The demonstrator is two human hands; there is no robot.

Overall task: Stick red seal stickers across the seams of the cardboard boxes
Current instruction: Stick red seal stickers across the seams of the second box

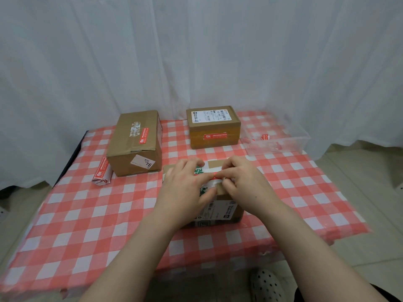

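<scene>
A small cardboard box with white-and-green tape sits in the middle of the table, mostly hidden under both hands. My left hand rests over its top left and my right hand over its top right. Between their fingertips both hands pinch a red seal sticker above the box top. Two other boxes stand behind: a tall one at the left with a red sticker on top, and a smaller one at the back with a red sticker on its front.
A roll of red seal stickers lies left of the tall box. A clear plastic tray with red sticker scraps stands at the back right. The table carries a red-and-white checked cloth. White curtains hang behind.
</scene>
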